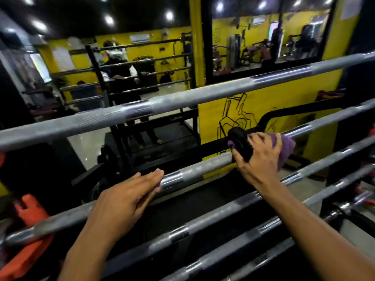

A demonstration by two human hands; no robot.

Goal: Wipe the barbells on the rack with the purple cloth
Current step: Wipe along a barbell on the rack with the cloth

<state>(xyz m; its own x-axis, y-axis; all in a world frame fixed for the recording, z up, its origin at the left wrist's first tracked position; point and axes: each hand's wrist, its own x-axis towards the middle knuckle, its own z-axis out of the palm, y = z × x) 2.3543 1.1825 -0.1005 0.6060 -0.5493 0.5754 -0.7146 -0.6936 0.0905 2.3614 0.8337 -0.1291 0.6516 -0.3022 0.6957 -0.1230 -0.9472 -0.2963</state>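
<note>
Your right hand [261,157] grips the purple cloth [284,149] around the second barbell [192,171] from the top of the rack, fingers curled over the bar with cloth bunched under the palm and spilling out to the right. Your left hand [127,201] lies flat with straight fingers, its fingertips touching the same bar at the left of a polished band.

The bar's long axis runs from near left to far right, rising across the view, so the wipe has to travel along that line. The stretch between your two hands lies to the left of the cloth; the stretch to the right climbs toward the frame edge. The right hand holds the cloth, so it is the one placed to make the stroke, with the left likely steadying.

A black wrap or strap [240,142] sits over the bar and cloth at your right fingers; what it is cannot be made out. Both ends of every bar are cut off by the frame, and the rack's supports are mostly hidden. The top barbell [182,100] crosses in front, and three lower bars lie nearer you.
</note>
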